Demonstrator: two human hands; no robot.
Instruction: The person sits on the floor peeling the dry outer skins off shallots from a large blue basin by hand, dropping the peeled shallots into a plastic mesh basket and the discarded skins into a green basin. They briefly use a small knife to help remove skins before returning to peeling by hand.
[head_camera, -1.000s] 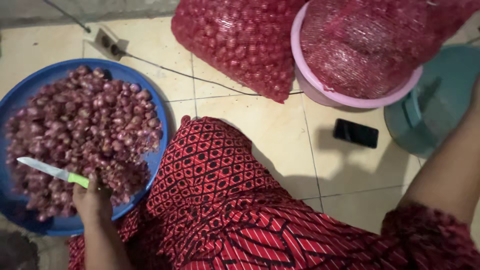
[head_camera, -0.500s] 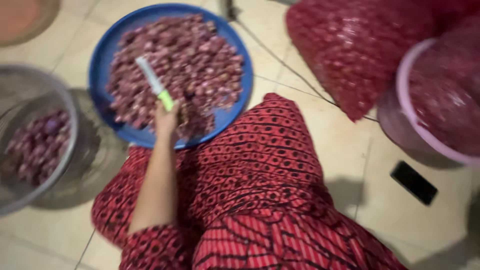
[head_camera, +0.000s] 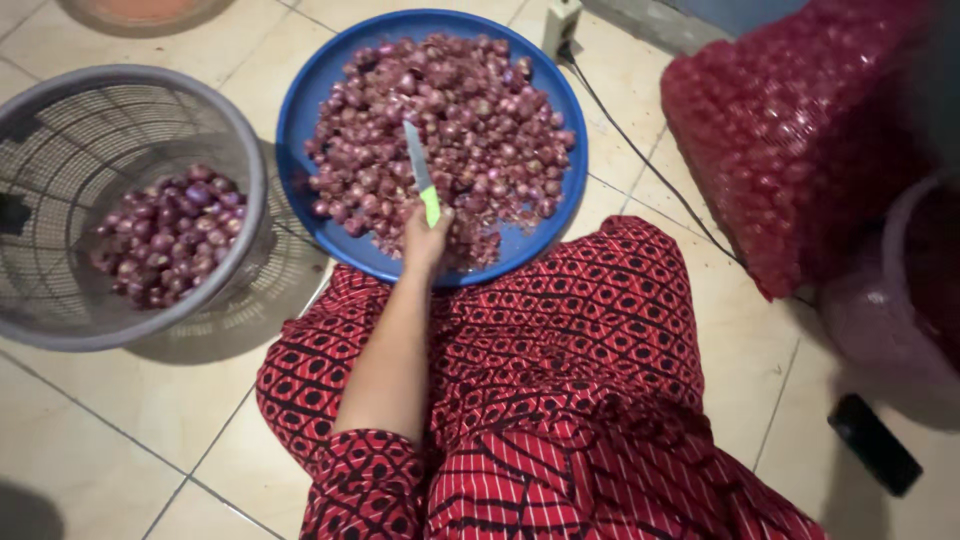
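Fingers (head_camera: 438, 216) of my left hand (head_camera: 425, 242): clenched around the green handle (head_camera: 430, 206) of a small paring knife (head_camera: 420, 172). The blade (head_camera: 414, 148) points far, away from me, over the heap. My right hand is out of view.

Knife: it sits over the near middle of the round blue basin (head_camera: 322, 100), just above the shallots (head_camera: 480, 110) piled in it. I judge it light and stiff. The plastic handle may be slick with shallot juice, so it wants a full wrap low on the green part, well clear of the edge.

Shallots: small, firm, rounded, with dry papery skins that slide and flake. Each looks light and apt to roll. I would pinch one across its widest part, not at the tips.

Surroundings: a grey mesh basket (head_camera: 60, 315) stands on the tiled floor (head_camera: 120, 420) at left, just beside the basin, and holds a smaller lot of shallots (head_camera: 165, 235). A bulging red net sack (head_camera: 790, 130) lies far right, with a pale tub (head_camera: 880, 320) near it. A dark flat phone-like object (head_camera: 873, 443) lies near right. My knee, in red patterned cloth (head_camera: 590, 340), is just short of the basin's near rim.
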